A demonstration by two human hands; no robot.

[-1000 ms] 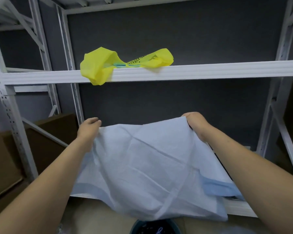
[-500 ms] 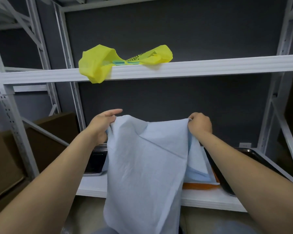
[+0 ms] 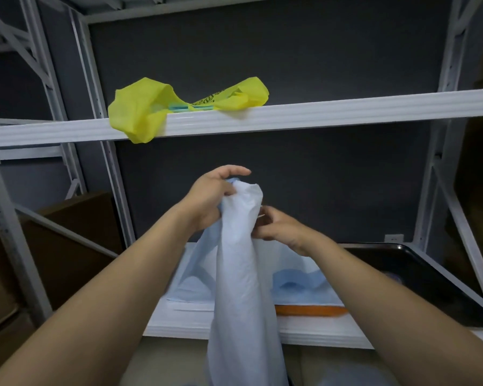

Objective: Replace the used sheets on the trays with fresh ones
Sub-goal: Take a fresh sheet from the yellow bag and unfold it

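Observation:
A pale blue sheet hangs bunched into a long column in front of the lower shelf. My left hand grips its top end, fingers curled round the gathered fabric. My right hand pinches the sheet just below, from the right side. Behind them, more light blue sheets lie on the lower shelf over something orange. A dark tray sits on the same shelf at the right, partly hidden by my right forearm.
A yellow plastic bag lies on the upper shelf and droops over its edge. White rack posts stand left and right. Brown cardboard boxes sit low at the left. The lower shelf's front edge runs under the sheet.
The sheet was spread wide between both hands, then gathered. My hands have come together at the centre, and the sheet now hangs as a narrow bunch.

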